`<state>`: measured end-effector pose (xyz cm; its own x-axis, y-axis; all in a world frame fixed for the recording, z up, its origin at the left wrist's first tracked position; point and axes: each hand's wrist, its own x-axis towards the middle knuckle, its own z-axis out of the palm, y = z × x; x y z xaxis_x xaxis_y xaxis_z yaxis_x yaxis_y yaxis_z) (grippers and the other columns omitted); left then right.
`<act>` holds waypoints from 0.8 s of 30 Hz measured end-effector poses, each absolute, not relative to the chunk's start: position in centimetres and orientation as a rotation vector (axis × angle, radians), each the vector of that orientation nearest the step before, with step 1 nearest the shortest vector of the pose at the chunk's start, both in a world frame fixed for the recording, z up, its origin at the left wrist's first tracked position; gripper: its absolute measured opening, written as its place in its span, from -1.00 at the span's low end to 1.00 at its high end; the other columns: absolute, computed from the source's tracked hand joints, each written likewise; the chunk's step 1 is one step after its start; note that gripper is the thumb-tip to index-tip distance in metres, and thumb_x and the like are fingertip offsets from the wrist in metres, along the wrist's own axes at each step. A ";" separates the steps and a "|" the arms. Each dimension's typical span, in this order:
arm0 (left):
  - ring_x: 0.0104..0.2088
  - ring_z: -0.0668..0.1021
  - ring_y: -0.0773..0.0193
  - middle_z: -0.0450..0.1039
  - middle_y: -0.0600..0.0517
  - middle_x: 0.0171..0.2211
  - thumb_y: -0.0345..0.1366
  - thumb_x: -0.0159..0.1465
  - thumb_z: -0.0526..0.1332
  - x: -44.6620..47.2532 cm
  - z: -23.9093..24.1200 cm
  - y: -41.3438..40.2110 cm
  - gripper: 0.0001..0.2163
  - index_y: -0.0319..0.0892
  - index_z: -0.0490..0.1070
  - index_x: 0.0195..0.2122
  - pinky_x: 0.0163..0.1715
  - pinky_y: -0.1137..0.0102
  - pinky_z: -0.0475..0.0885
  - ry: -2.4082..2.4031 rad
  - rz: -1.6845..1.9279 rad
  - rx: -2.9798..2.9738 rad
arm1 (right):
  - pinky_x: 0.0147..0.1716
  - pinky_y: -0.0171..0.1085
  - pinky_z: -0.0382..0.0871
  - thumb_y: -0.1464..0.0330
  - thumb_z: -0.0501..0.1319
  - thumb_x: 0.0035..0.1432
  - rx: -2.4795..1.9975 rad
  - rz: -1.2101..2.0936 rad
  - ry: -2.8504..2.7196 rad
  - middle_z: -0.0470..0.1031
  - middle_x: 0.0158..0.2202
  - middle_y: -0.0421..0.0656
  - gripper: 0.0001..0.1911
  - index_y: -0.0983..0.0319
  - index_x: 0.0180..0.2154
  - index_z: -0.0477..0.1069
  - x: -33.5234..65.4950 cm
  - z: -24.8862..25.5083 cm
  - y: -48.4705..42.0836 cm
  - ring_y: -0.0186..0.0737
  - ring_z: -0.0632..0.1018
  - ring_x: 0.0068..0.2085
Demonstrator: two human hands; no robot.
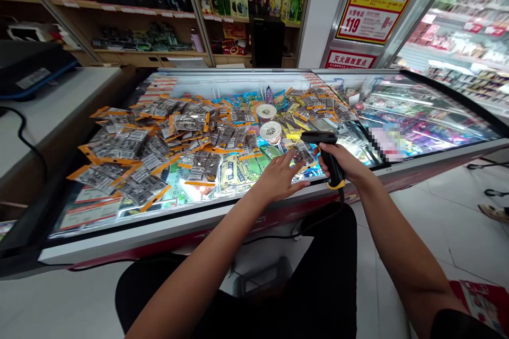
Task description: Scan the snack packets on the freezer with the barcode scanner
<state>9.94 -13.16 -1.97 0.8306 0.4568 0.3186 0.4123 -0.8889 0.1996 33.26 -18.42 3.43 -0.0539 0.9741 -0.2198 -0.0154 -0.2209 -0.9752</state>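
Your right grip (pixel 345 163) wraps the scanner (pixel 331 159); your left grip (pixel 279 179), loosely spread, reaches a packet (pixel 303 152) on the freezer (pixel 159 229).
Packet likely light, soft, slippery: pinch its edge.

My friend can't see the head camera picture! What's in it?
A person's right hand holds a black scanner at a glass-topped case, with the left hand spread by a small packet. Many orange-edged packets lie heaped on top.

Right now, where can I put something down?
Bare-looking glass shows between packets and front rim, at near left and left of the left hand. Crowded: the packet heap, and by the scanner in the right hand.
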 end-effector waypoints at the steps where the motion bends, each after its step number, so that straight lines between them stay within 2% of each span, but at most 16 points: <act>1: 0.39 0.22 -0.12 0.12 -0.29 0.38 0.17 0.43 -0.04 9.9 -1.9 -13.2 -0.36 -0.15 0.24 0.37 0.28 0.02 0.24 0.681 0.553 2.884 | -0.61 -0.31 0.35 -0.03 0.28 0.22 -1.334 1.417 -1.124 0.40 -0.57 -0.22 -0.57 0.22 -0.20 0.44 33.2 3.4 -18.4 -0.30 0.38 -0.59; 7: 0.45 0.13 -0.03 0.06 -0.22 0.45 0.15 0.43 -0.02 9.9 -1.8 -13.3 -0.36 -0.21 0.23 0.35 0.37 0.06 0.13 0.617 0.551 2.870 | -0.59 -0.31 0.36 -0.01 0.28 0.23 -1.300 1.406 -1.136 0.39 -0.56 -0.23 -0.59 0.21 -0.19 0.45 32.9 3.3 -18.4 -0.30 0.38 -0.57; 13: 0.47 0.08 0.00 0.06 -0.20 0.45 0.16 0.43 -0.04 9.9 -1.8 -13.4 -0.33 -0.22 0.18 0.39 0.39 0.08 0.11 0.626 0.511 2.875 | -0.62 -0.31 0.31 -0.07 0.29 0.17 -1.364 1.522 -1.047 0.39 -0.58 -0.25 -0.56 0.18 -0.26 0.41 33.1 3.5 -18.6 -0.31 0.38 -0.61; 24: 0.46 0.11 0.01 0.07 -0.16 0.45 0.12 0.43 0.00 9.8 -1.9 -13.5 -0.35 -0.21 0.18 0.40 0.40 0.12 0.09 0.624 0.513 2.896 | -0.60 -0.31 0.35 -0.10 0.26 0.20 -1.461 1.631 -1.040 0.41 -0.58 -0.19 -0.52 0.21 -0.32 0.44 32.9 3.5 -18.9 -0.29 0.41 -0.60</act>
<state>9.81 -13.46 -1.89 0.8561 0.4212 0.2995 0.3752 -0.9050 0.2004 32.94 -18.94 3.51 -0.1166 0.8957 -0.4291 0.0111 -0.4309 -0.9023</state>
